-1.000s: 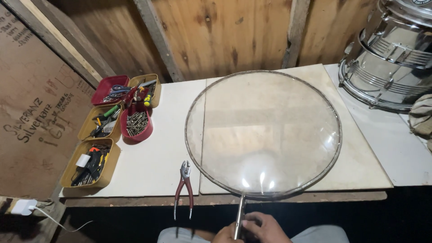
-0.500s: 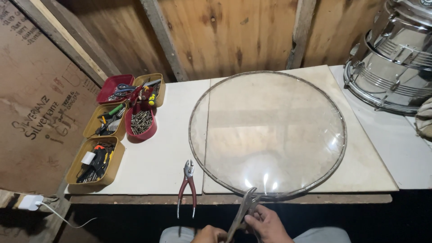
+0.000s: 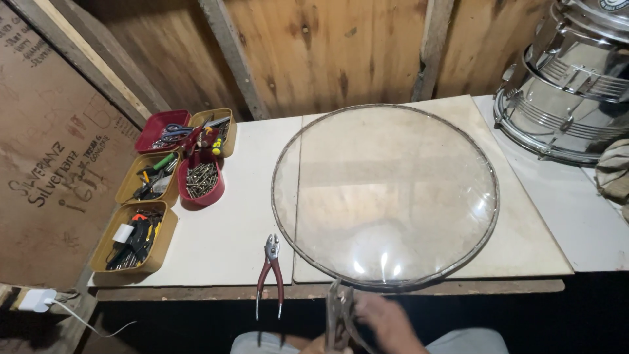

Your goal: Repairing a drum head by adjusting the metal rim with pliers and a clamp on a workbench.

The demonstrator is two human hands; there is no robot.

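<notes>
While the clear drum head [image 3: 385, 196] lies flat on the white bench top [image 3: 229, 216], its metal hoop overhanging the near edge a little, I have my right hand [image 3: 386, 322] curled round the handles of a pair of locking pliers [image 3: 339, 314]; the fingers are closed on the tool, though the hand is blurred and I cannot make out each finger; the pliers stand nearly upright, their nose just at the near rim of the hoop, and whether the jaws already bite the rim I cannot tell. Only a sliver of my left hand [image 3: 321, 344] shows at the bottom edge, just beside the pliers' handles — too little is in view to say if it is open or closed, or if it touches the tool.

As I judge it, the work on the hoop is at its start, not its end; the film sits smooth and whole in its ring, nothing is bent, cut or lifted that I can see, and the only contact — if there is any — is at this one near spot. The red-handled pliers [image 3: 270, 270] lie untouched on the bench to the left of the head; the trays of tools and screws [image 3: 202, 178] sit further left, and the chrome drum shell [image 3: 570, 85] stands apart at the far right.
</notes>
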